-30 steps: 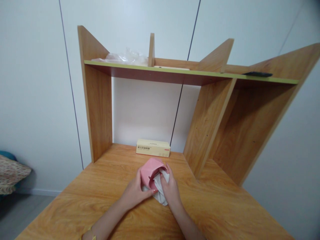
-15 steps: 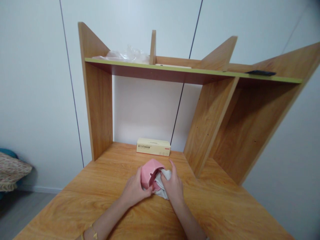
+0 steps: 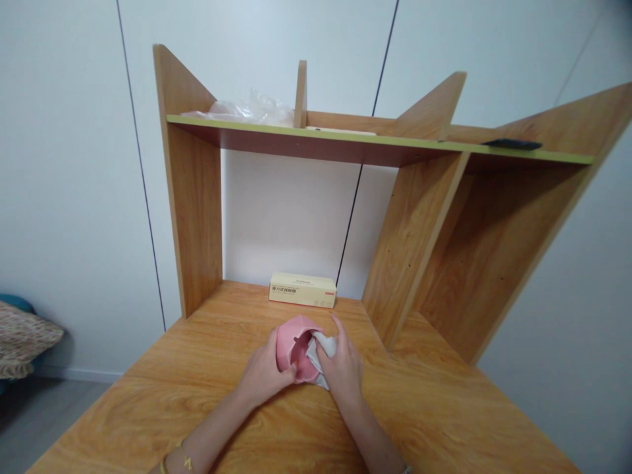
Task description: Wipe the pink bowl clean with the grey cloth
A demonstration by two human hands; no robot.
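A small pink cup point(image 3: 293, 339) lies tilted on its side on the wooden desk point(image 3: 197, 388), its mouth toward me. My left hand point(image 3: 264, 375) is wrapped round the cup's left side. My right hand point(image 3: 343, 368) grips a crumpled white cloth point(image 3: 320, 347) and presses it into the cup's opening; most of the cloth is hidden under the fingers.
A cream cardboard box point(image 3: 303, 290) lies at the back of the desk against the wall. A wooden hutch point(image 3: 409, 217) rises behind, its top shelf holding a clear plastic bag point(image 3: 247, 108) and a dark flat object point(image 3: 511, 143). A patterned cushion point(image 3: 22, 339) sits at far left.
The cup has turned so more of its opening faces me. My right hand has pushed the cloth further into it, so less cloth hangs below.
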